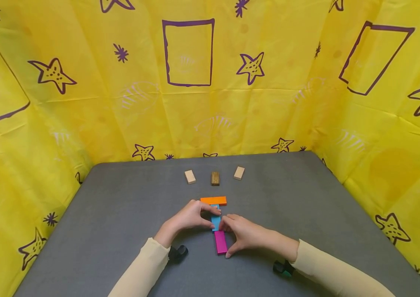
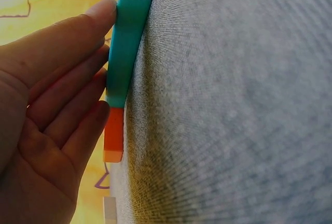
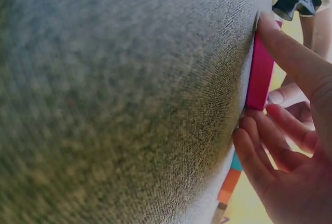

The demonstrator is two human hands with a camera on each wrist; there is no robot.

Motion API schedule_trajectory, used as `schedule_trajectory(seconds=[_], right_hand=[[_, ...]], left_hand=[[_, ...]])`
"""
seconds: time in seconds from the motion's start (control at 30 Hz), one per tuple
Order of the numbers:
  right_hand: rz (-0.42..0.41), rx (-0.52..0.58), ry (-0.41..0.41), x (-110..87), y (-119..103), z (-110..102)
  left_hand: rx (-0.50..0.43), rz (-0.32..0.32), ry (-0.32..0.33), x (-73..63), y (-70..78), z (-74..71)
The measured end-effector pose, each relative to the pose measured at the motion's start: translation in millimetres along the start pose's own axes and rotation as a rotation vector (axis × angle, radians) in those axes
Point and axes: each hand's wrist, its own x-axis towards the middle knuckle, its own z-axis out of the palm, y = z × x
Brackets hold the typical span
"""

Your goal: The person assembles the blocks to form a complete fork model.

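Note:
A blue block point(image 1: 215, 222) lies flat on the table, its far end against an orange block point(image 1: 213, 201) set crosswise. My left hand point(image 1: 195, 214) bends over the blue block from the left; its thumb touches the near part and its fingertips point(image 2: 104, 111) meet the upper edge. A magenta block point(image 1: 220, 242) continues the line at the near end of the blue one. My right hand point(image 1: 248, 233) holds the magenta block lengthwise, thumb at its near end and fingers by its far end, as the right wrist view shows.
Farther back on the grey table point(image 1: 139, 185) stand a pale wooden block point(image 1: 190, 176), a dark brown block point(image 1: 215, 178) and another pale block point(image 1: 239, 173). Yellow patterned cloth point(image 1: 195, 111) encloses the table's back and sides. Black wrist devices point(image 1: 178, 253) sit under both forearms.

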Motion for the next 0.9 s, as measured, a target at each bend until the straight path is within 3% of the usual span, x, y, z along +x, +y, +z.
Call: schedule_trajectory(seconds=[0.47, 0.9], right_hand=[[0.036, 0.154, 0.044, -9.2, 3, 2], [0.04, 0.17, 0.129, -12.1, 0, 5]], left_hand=[[-0.023, -0.019, -0.016, -1.0, 1.1, -1.2], [0.02, -0.007, -0.002, -0.1, 1.4, -0.5]])
